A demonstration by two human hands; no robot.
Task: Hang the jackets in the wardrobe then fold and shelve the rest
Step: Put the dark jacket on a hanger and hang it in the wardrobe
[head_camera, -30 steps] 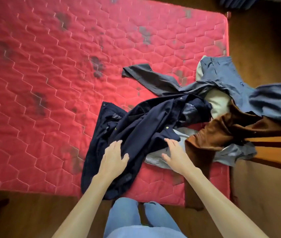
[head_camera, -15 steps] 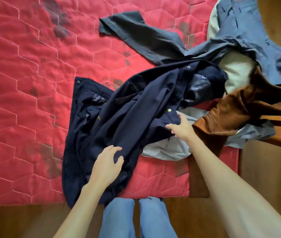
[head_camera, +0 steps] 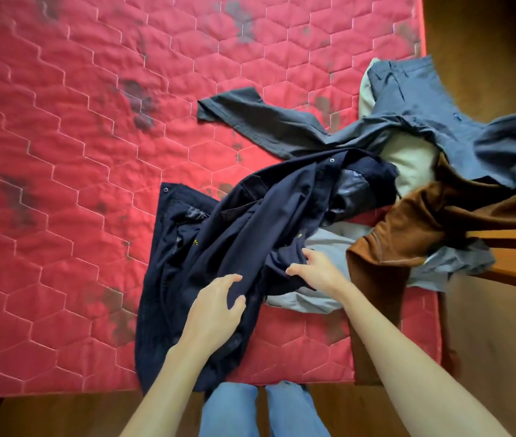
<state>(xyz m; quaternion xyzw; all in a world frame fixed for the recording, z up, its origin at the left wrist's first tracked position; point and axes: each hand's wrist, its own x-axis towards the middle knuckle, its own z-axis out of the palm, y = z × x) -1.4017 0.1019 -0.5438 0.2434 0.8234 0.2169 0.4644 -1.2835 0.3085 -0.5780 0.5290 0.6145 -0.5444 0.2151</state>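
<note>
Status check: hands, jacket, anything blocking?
Right hand pinching dark navy jacket fold; left hand on it, grip unclear. Jacket crumpled on red quilted mattress. Lies over light grey garment, brown garment alongside.

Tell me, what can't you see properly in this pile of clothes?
Head view only:
- Light grey garment: mostly buried under the navy jacket and brown garment; type unclear.
- Cream garment: largely covered by the blue-grey garment.
- Blue-grey garment: cut off by the right edge.
- Left hand: its back hides the grip; holding or just resting on the jacket, cannot tell.
</note>
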